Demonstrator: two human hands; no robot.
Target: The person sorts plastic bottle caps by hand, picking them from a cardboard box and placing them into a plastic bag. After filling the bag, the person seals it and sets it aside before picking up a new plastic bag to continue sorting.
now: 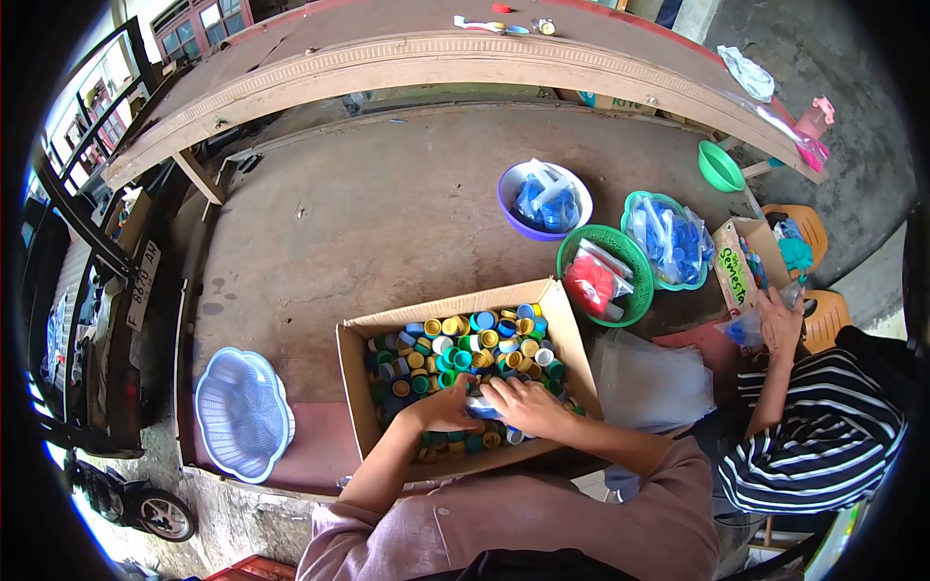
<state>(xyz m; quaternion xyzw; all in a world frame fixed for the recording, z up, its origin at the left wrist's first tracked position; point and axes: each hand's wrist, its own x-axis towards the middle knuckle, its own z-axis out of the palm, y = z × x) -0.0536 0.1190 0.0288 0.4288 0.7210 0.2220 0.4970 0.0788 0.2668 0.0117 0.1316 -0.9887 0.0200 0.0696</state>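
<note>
A cardboard box [351, 397] full of loose plastic bottle caps [441, 346] in blue, green, yellow and white stands in front of me. Both hands are over the near half of the box, close together among the caps. My left hand [443, 407] has its fingers curled around a few blue and whitish caps [481, 407]. Against the same caps, from the other side, my right hand [528, 407] is bent with its fingertips closed in. My fingers hide part of what lies between the hands.
A pale blue basket [244, 416] sits left. Bowls [518, 225] and a green basket [620, 318] hold bagged caps to the right, beside clear plastic bags [654, 382]. At far right, a person in a striped top [823, 436] holds a bag near a small box [733, 276].
</note>
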